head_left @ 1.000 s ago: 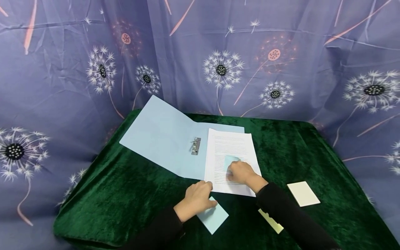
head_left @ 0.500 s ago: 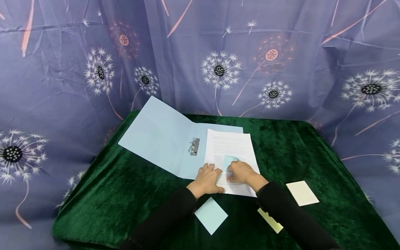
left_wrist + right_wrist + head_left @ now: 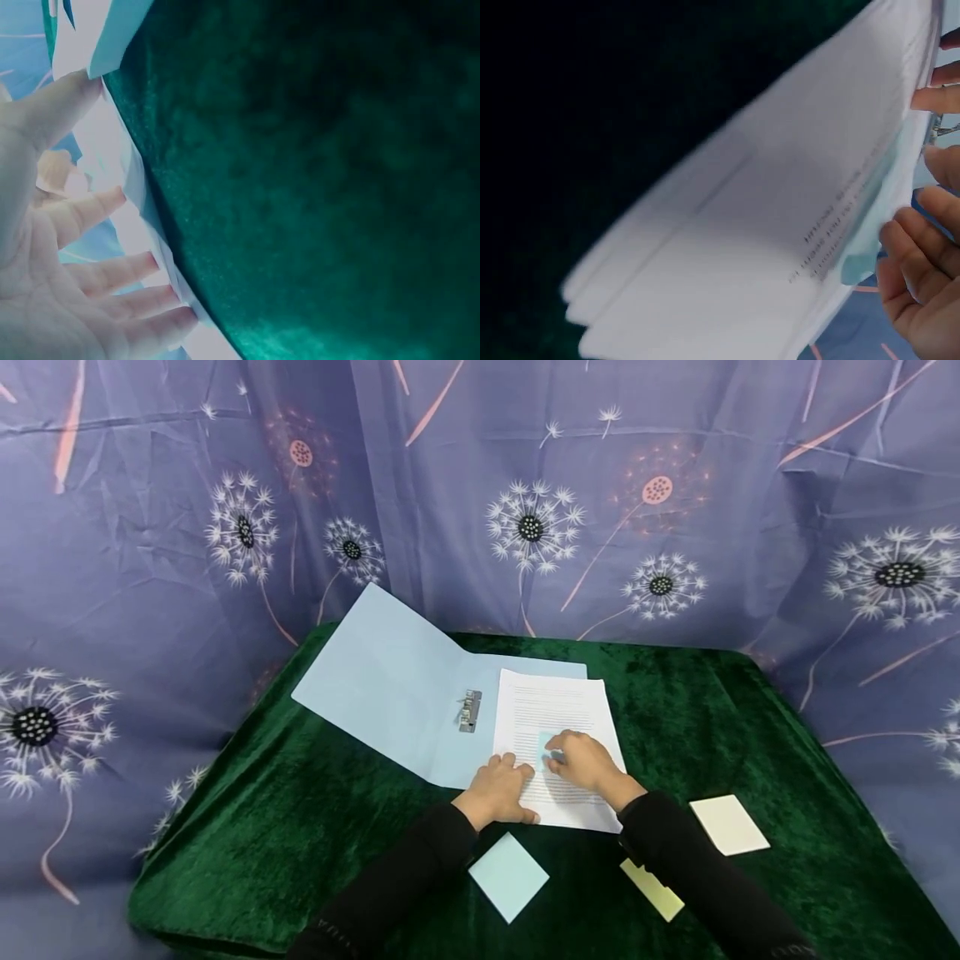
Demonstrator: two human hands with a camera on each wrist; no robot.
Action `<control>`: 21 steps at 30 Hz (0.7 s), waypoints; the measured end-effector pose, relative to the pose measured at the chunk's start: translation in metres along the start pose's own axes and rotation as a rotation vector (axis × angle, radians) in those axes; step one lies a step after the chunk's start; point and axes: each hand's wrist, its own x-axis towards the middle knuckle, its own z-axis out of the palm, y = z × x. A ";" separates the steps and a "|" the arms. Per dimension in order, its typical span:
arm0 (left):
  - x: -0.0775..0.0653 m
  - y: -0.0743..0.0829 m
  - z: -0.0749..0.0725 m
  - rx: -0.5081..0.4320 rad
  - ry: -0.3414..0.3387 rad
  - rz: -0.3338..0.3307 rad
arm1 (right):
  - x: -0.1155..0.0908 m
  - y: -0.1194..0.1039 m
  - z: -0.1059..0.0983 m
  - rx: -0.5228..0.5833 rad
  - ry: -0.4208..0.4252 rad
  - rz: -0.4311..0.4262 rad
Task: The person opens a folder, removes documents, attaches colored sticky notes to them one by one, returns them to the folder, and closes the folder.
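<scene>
Green-covered table [image 3: 300,835] carries the open blue folder [image 3: 375,681]; printed stack [image 3: 558,693] lies on its right flap, lower edge overhanging. Left hand [image 3: 498,792] is spread on the stack's lower left, gripping nothing. Right hand [image 3: 588,762] is half open, fingers bent and apart at the blue note — no pinch visible. Blue pad [image 3: 510,877] sits just below the stack. Blue note [image 3: 871,225] is mid-page. Metal clip [image 3: 470,711] is beside the paper, not through it — so sideways drag could skew sheets; a snagged fingertip might peel the note.
</scene>
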 end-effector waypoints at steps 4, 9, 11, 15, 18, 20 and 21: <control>0.001 0.001 0.000 0.026 -0.008 -0.003 | 0.002 0.004 0.007 0.009 0.002 -0.015; 0.002 0.002 0.003 0.048 -0.008 0.003 | 0.003 0.007 0.013 0.013 -0.113 -0.004; 0.003 0.002 0.004 0.051 -0.007 0.008 | 0.002 0.008 0.013 0.012 -0.150 0.012; 0.004 0.001 0.004 0.058 -0.002 0.003 | 0.002 0.010 0.014 0.033 -0.198 0.037; 0.004 0.000 0.003 0.064 -0.004 -0.005 | 0.002 0.013 0.012 0.054 -0.221 0.033; 0.003 -0.001 0.002 0.059 -0.005 -0.008 | 0.002 0.015 0.011 0.060 -0.228 0.020; 0.003 -0.001 0.001 0.058 -0.006 -0.009 | 0.002 0.016 0.010 0.061 -0.231 0.015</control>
